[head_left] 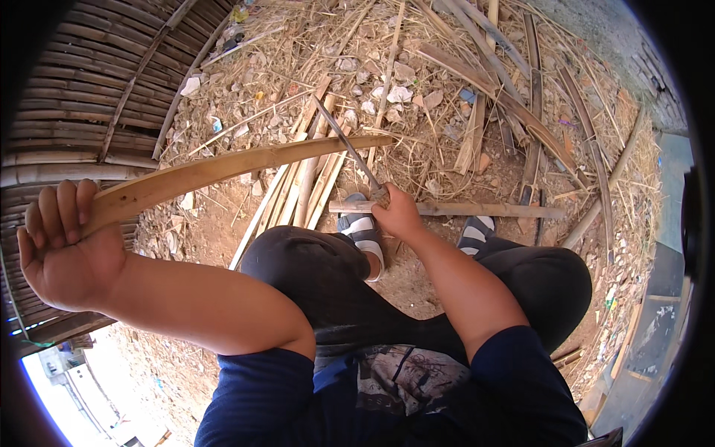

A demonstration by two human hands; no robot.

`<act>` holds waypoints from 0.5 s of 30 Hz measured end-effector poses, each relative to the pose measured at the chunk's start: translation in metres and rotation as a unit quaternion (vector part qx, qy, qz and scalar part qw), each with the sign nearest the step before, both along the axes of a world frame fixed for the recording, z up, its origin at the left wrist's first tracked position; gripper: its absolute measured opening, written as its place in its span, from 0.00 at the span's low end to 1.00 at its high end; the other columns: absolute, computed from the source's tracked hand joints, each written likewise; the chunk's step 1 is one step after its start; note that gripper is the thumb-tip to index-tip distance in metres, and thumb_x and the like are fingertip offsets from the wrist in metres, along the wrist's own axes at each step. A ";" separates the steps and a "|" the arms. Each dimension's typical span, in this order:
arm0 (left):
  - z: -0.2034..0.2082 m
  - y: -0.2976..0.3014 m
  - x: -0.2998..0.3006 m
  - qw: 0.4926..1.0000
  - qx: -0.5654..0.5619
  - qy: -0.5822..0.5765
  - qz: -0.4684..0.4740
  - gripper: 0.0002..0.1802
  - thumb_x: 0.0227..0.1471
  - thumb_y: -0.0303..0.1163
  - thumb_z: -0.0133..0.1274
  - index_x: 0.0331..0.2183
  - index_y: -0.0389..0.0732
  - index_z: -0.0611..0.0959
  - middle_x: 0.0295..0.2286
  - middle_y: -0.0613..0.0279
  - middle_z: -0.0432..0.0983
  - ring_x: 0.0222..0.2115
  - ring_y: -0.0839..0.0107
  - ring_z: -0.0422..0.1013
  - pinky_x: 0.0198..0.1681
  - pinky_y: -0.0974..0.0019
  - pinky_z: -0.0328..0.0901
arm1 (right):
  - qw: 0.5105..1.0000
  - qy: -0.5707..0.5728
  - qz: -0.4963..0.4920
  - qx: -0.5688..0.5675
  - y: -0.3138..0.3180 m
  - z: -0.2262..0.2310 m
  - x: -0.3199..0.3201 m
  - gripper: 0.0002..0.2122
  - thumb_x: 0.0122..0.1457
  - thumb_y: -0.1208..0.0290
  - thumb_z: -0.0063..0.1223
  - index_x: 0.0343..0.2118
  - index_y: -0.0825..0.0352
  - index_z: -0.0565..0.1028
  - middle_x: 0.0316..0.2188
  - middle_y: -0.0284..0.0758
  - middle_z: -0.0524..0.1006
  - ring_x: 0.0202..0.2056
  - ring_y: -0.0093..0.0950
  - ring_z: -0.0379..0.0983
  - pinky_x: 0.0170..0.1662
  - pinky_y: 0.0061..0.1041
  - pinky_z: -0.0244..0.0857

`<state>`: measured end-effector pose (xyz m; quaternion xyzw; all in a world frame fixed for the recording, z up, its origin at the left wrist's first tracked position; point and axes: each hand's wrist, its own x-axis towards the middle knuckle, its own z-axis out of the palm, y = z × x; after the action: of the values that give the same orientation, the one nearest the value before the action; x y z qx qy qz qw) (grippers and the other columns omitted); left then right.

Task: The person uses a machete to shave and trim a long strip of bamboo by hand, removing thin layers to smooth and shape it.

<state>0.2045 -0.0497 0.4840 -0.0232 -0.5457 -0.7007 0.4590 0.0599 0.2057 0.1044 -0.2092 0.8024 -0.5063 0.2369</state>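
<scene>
My left hand, raised at the far left, has its fingers curled round the near end of a long split bamboo strip. The pale strip arcs to the right in front of my knees. My right hand is closed round the handle of a long narrow-bladed knife, low between my knees. Its blade slants up and left and crosses the strip near the strip's far end; whether they touch I cannot tell. Beneath my right hand, a round bamboo pole lies across the front of my sandals.
Several split bamboo pieces lie on the ground ahead, left of my right hand. More bamboo lengths are heaped at the far right among straw and stones. A bamboo-slat wall stands on the left, a concrete wall at the far right.
</scene>
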 end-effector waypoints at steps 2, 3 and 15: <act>-0.003 -0.014 0.001 1.000 0.011 0.004 0.016 0.12 0.52 0.36 0.42 0.19 0.48 0.63 0.16 0.69 0.53 0.17 0.75 0.50 0.26 0.66 0.50 | 0.999 -0.003 0.009 0.031 0.001 0.010 -0.001 0.17 0.49 0.68 0.59 0.39 0.72 0.74 0.29 0.52 0.79 0.35 0.51 0.77 0.39 0.42 0.70; -0.004 -0.021 0.001 1.000 0.007 0.005 0.011 0.12 0.52 0.36 0.42 0.19 0.48 0.63 0.16 0.69 0.53 0.17 0.75 0.50 0.26 0.66 0.50 | 0.999 0.000 0.014 0.039 -0.005 0.024 0.001 0.17 0.49 0.68 0.59 0.40 0.73 0.74 0.28 0.52 0.78 0.34 0.51 0.77 0.38 0.43 0.70; -0.011 -0.028 -0.001 0.998 0.021 0.022 0.048 0.12 0.53 0.36 0.39 0.20 0.48 0.64 0.15 0.69 0.52 0.15 0.75 0.48 0.23 0.67 0.49 | 0.988 0.070 0.060 0.125 -0.014 0.028 0.000 0.21 0.51 0.69 0.61 0.45 0.73 0.70 0.30 0.54 0.78 0.35 0.53 0.76 0.40 0.48 0.70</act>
<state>0.2038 -0.0774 0.4727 -0.0025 -0.5211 -0.6885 0.5045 0.0595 0.1913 0.1326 -0.2605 0.8601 -0.3710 0.2340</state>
